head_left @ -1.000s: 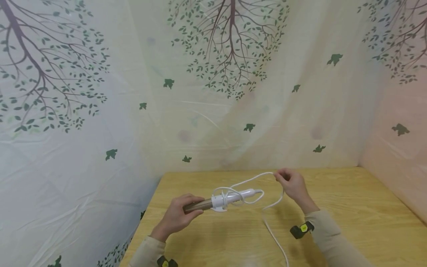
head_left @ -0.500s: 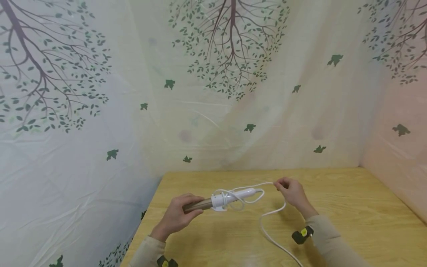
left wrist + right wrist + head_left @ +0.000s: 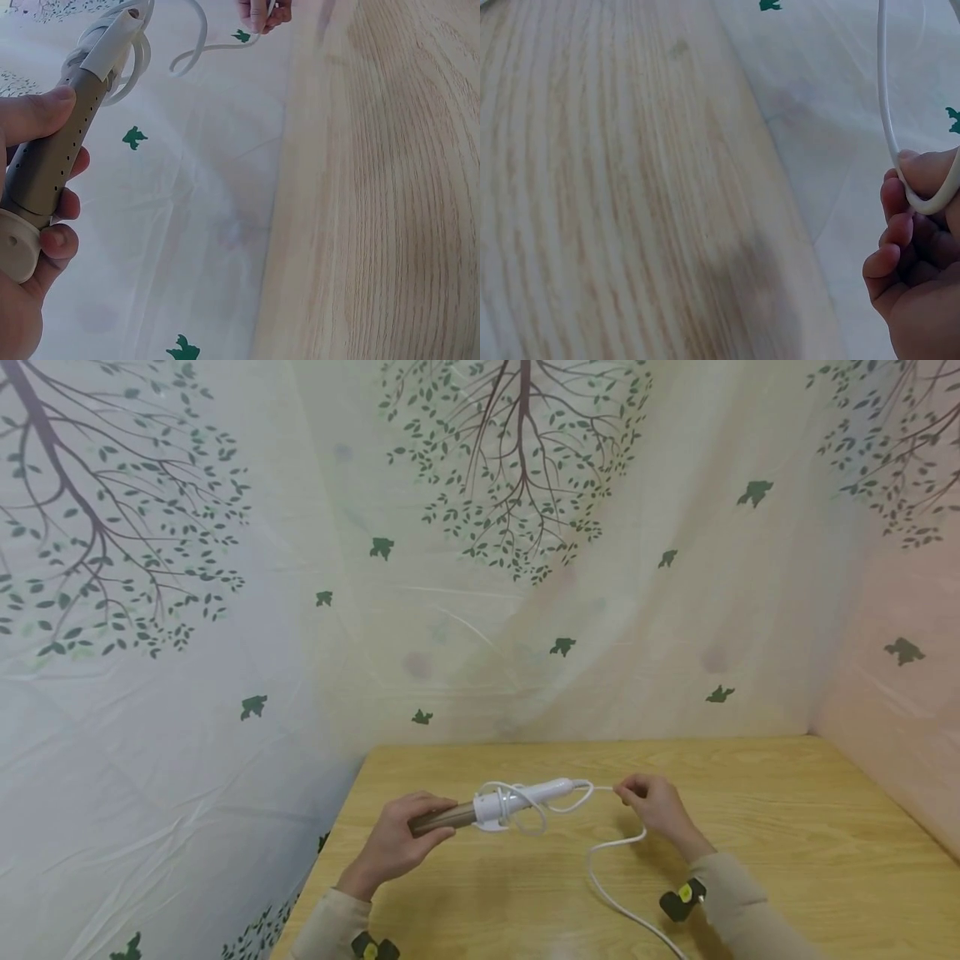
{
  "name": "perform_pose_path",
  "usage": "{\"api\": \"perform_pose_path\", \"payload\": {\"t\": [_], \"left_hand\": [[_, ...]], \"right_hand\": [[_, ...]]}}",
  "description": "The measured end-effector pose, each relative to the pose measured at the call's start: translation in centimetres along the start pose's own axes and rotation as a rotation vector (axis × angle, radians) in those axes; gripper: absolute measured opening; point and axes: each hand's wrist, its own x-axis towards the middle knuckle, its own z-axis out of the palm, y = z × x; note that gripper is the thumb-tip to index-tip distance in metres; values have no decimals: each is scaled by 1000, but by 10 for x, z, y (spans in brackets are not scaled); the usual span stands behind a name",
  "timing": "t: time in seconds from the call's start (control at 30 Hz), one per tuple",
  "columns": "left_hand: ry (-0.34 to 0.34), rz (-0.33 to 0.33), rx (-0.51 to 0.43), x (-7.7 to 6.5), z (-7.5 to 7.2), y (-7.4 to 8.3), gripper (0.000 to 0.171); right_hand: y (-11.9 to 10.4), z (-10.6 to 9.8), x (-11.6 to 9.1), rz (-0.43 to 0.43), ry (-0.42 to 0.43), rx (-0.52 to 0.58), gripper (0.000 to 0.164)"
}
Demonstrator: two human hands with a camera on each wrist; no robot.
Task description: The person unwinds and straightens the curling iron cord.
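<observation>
In the head view, my left hand [image 3: 393, 843] grips a curling iron [image 3: 551, 790] by its brownish barrel, the white handle pointing right and slightly up. The left wrist view shows thumb and fingers wrapped round the barrel [image 3: 60, 150], which has rows of small holes and a pale tip near the palm. Its white cord [image 3: 589, 862] is looped round the handle. To the right of the handle's end, my right hand [image 3: 660, 810] pinches the cord between thumb and forefinger. From there the cord hangs and curves toward the front edge of the view.
Both hands are above a wood-grain table [image 3: 787, 827]. Behind it and along the sides hang pale sheets [image 3: 480, 677] printed with trees and green birds. A small black-and-yellow device [image 3: 682, 897] sits at each wrist.
My right hand has moved down with the cord. The stretch from handle to fingers now runs lower and nearly level, and the hanging part bends more. My left hand stays nearly still.
</observation>
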Motion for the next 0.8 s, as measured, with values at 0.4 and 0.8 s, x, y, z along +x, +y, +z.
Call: {"api": "perform_pose_path", "payload": {"t": [0.4, 0.8], "left_hand": [[-7, 17, 13, 0, -1, -5, 32], [65, 17, 40, 7, -7, 24, 33]], "right_hand": [[4, 7, -5, 21, -44, -26, 20], [8, 10, -9, -15, -72, -27, 18]]}}
